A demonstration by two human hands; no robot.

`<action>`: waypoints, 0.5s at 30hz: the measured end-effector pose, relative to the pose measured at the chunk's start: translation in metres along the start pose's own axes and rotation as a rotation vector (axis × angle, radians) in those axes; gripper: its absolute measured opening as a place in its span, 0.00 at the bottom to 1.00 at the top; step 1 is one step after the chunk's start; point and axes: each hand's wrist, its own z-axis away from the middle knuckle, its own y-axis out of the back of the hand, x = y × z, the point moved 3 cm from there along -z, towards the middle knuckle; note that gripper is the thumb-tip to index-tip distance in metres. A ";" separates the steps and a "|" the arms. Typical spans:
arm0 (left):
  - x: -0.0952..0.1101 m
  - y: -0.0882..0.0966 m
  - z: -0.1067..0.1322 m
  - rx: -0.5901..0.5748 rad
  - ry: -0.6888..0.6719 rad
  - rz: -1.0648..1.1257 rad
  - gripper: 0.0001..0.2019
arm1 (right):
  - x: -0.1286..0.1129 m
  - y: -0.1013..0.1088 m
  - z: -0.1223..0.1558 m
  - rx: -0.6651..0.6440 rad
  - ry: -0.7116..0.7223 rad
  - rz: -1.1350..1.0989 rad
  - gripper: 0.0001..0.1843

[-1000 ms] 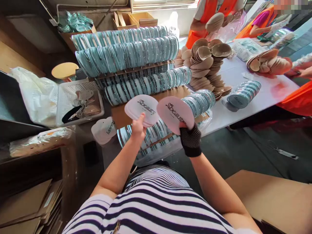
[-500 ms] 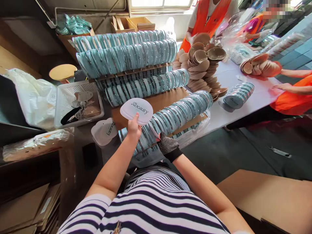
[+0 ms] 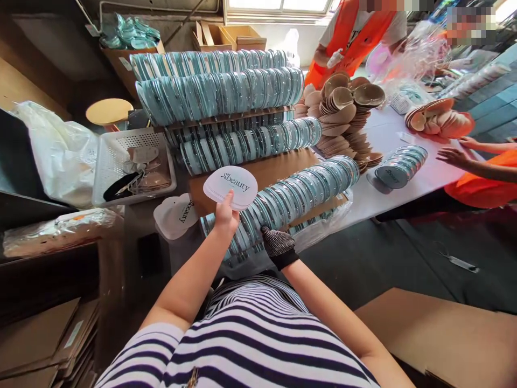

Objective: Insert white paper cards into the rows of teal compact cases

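My left hand [image 3: 226, 214], bare, pinches a small stack of white rounded cards [image 3: 231, 186] printed with "beauty", thumb on top. The stack is held above the left end of the nearest row of teal, clear-wrapped rounded packs [image 3: 307, 188], which stand on edge. My right hand [image 3: 278, 242] wears a black glove with white dots. Its bent fingertips touch the front side of that row, and whatever lies between them is hidden. More white cards [image 3: 174, 215] with the same print lie left of the row.
Further rows of teal packs [image 3: 218, 91] stand behind on cardboard. A white basket [image 3: 135, 137] is at left. Stacked brown rounded pieces [image 3: 339, 116] and a short teal row [image 3: 399, 167] lie on the white table [image 3: 363, 202]. People in orange vests [image 3: 351, 37] stand across and at right.
The card seen at my right fingertips has gone in among the packs and no longer shows there. My left hand still holds its stack. The view has shifted slightly.
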 end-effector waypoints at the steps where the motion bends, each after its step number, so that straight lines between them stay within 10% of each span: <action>1: -0.001 0.000 0.001 -0.001 -0.007 -0.003 0.20 | 0.003 0.000 0.000 -0.037 -0.001 -0.110 0.17; 5: -0.007 0.000 0.005 0.006 -0.067 -0.034 0.17 | 0.008 0.001 -0.002 -0.280 0.132 -0.696 0.22; 8: -0.011 -0.001 0.006 0.011 -0.115 -0.053 0.14 | 0.009 0.016 -0.011 -0.325 0.127 -0.736 0.23; 15: -0.014 -0.004 0.027 -0.143 -0.134 -0.097 0.20 | 0.000 0.108 -0.031 0.427 0.259 -0.457 0.27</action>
